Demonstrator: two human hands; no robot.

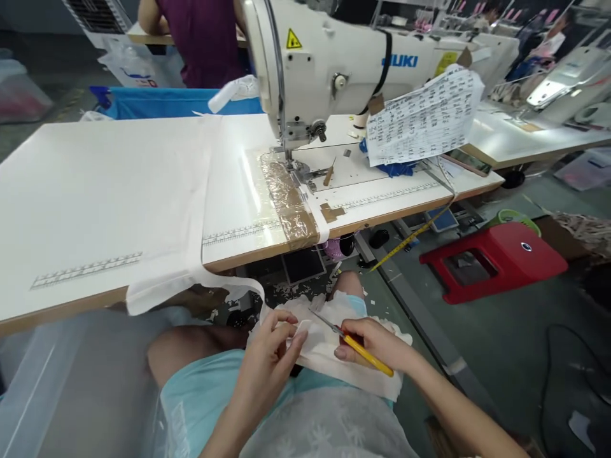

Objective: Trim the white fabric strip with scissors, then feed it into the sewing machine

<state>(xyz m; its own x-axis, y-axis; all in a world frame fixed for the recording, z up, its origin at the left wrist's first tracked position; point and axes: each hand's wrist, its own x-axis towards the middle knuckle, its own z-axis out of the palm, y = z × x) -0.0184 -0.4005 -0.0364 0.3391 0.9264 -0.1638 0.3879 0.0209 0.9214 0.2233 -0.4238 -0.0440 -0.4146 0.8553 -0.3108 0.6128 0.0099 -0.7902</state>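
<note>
In my lap lies a piece of white fabric (329, 353) with ruffled edges. My left hand (274, 350) pinches its edge where a long white fabric strip (238, 282) comes down from the table. My right hand (370, 343) is closed around yellow-handled scissors (365, 353), whose blades point up and left above the fabric, close to my left fingers. The strip runs over the table's front edge and back across the tabletop. Whether the blades touch any cloth, I cannot tell.
A white sewing machine (329, 70) stands on the white table (109, 172). A small awl-like tool (329, 173) lies near its needle. Handwritten paper (424, 117) hangs at the right. A red stool (501, 257) stands on the floor; a person (205, 38) sits beyond the table.
</note>
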